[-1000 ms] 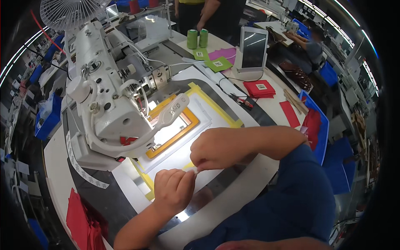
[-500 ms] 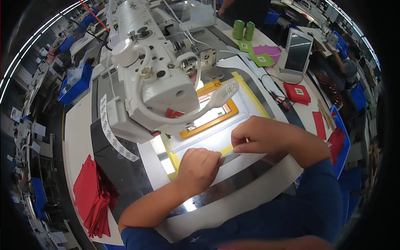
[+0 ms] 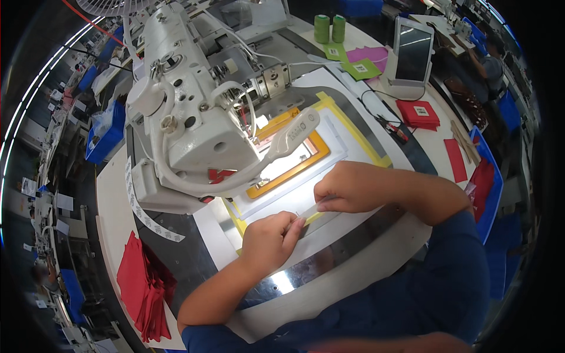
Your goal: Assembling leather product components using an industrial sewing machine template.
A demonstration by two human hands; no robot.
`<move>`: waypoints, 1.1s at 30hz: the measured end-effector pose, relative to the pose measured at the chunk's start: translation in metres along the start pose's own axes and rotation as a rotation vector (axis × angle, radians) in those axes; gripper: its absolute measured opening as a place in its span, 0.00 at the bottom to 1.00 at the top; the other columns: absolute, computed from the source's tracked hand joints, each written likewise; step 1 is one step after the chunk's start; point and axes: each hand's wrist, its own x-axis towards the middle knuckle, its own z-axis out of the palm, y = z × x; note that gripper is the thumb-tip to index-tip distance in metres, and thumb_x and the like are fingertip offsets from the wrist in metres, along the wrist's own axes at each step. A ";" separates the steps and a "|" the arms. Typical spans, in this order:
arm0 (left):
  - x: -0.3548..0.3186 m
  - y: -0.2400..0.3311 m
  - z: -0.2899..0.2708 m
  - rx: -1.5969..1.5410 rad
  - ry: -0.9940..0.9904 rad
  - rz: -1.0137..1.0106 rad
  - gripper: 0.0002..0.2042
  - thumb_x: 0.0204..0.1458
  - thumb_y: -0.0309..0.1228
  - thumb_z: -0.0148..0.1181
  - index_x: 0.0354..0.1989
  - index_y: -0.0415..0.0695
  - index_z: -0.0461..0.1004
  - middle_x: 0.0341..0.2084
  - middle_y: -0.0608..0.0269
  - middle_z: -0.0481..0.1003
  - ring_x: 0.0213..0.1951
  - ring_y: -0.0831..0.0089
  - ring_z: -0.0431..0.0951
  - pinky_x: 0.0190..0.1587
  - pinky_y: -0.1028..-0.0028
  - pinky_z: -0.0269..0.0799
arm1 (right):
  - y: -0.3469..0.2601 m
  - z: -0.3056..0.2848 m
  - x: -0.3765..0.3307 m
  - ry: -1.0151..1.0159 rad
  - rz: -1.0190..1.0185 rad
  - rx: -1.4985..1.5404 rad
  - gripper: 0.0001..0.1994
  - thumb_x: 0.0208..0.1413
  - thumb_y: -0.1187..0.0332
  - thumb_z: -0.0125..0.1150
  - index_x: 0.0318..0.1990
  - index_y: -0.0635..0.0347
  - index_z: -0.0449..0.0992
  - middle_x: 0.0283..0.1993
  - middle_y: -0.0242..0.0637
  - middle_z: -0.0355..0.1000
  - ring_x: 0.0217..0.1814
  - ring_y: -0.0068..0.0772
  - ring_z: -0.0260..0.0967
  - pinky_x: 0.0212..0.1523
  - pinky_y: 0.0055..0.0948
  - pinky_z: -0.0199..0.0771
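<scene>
My left hand (image 3: 265, 240) and my right hand (image 3: 356, 187) are close together over the near side of a white sheet with yellow tape edges (image 3: 357, 130). Both are closed, thumb against fingers. A thin, pale strip (image 3: 310, 212) spans the short gap between my fingertips, an end pinched in each hand; its material is too small to make out. Just beyond them lies an orange frame (image 3: 286, 182) around a brightly lit opening. Over that frame reaches the white head of a sewing machine (image 3: 197, 138), with a pale lamp on a bent neck (image 3: 294, 136).
A pile of red fabric pieces (image 3: 141, 288) lies at the left. To the right are more red pieces (image 3: 418, 115), a tablet on a stand (image 3: 412, 56) and a blue bin (image 3: 491, 194). Two green thread spools (image 3: 322, 29) stand at the back. A cable (image 3: 368, 103) crosses the table.
The view has shifted slightly. My left thumb now points up toward my right hand, and more of the pale strip shows between my fingertips. Both hands stay near the sheet's front edge.
</scene>
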 end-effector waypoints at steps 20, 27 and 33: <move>-0.001 -0.034 -0.019 0.075 0.168 -0.333 0.11 0.62 0.32 0.69 0.31 0.37 0.81 0.19 0.59 0.75 0.22 0.67 0.73 0.29 0.67 0.68 | 0.058 0.003 0.022 0.033 0.025 0.080 0.16 0.66 0.58 0.64 0.32 0.62 0.82 0.27 0.52 0.77 0.32 0.57 0.77 0.37 0.47 0.74; 0.005 -0.037 -0.015 0.072 0.244 -0.391 0.13 0.59 0.31 0.73 0.28 0.35 0.79 0.17 0.69 0.71 0.22 0.83 0.65 0.26 0.76 0.62 | 0.065 0.009 0.025 0.170 0.090 -0.064 0.15 0.63 0.61 0.65 0.28 0.63 0.80 0.24 0.52 0.74 0.29 0.59 0.75 0.36 0.50 0.73; -0.006 -0.027 -0.007 0.371 0.135 -0.054 0.12 0.57 0.33 0.73 0.40 0.36 0.81 0.30 0.58 0.78 0.31 0.64 0.76 0.36 0.66 0.71 | 0.059 0.011 0.024 0.210 0.155 -0.151 0.16 0.62 0.60 0.66 0.27 0.61 0.80 0.24 0.52 0.75 0.30 0.59 0.76 0.36 0.51 0.75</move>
